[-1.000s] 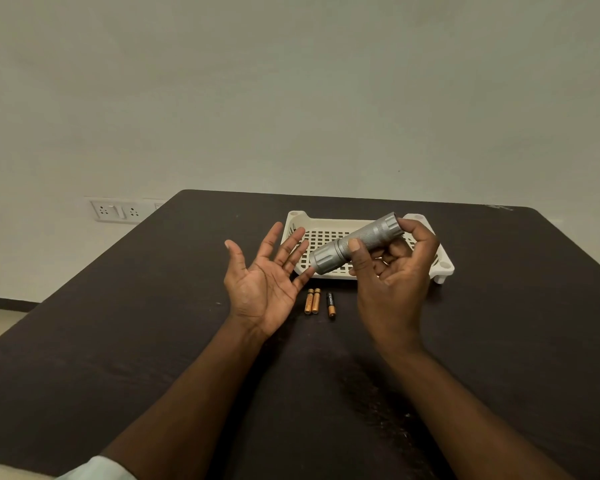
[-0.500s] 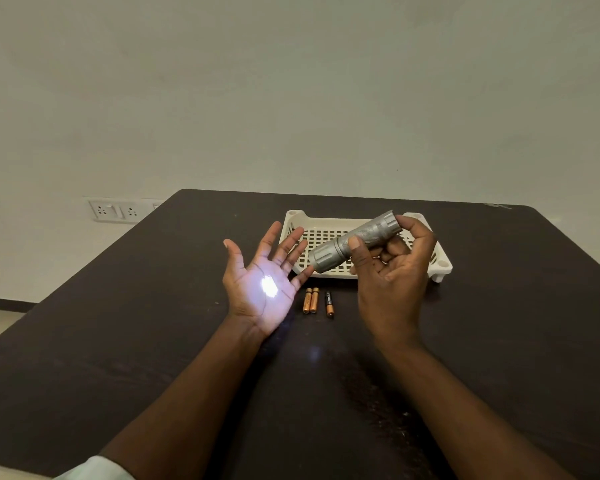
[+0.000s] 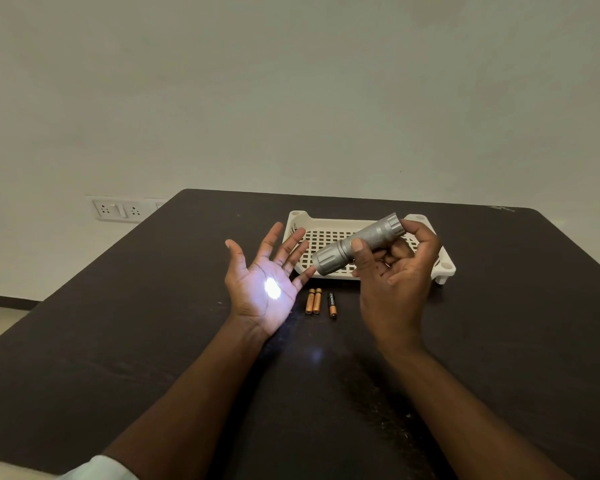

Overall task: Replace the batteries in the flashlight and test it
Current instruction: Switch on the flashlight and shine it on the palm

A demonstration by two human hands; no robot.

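Item: flashlight (image 3: 358,249), silver, lit, gripped in right hand (image 3: 395,271) above front edge of white tray (image 3: 444,268). Left hand (image 3: 265,282) held flat, empty, catching beam. Three batteries (image 3: 321,302) before tray. Step judged: testing; next, switching off.

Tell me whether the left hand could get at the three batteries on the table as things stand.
Probably yes. The left hand is open and holds nothing, and the batteries lie uncovered on the table just beside it. Nothing stands between them.
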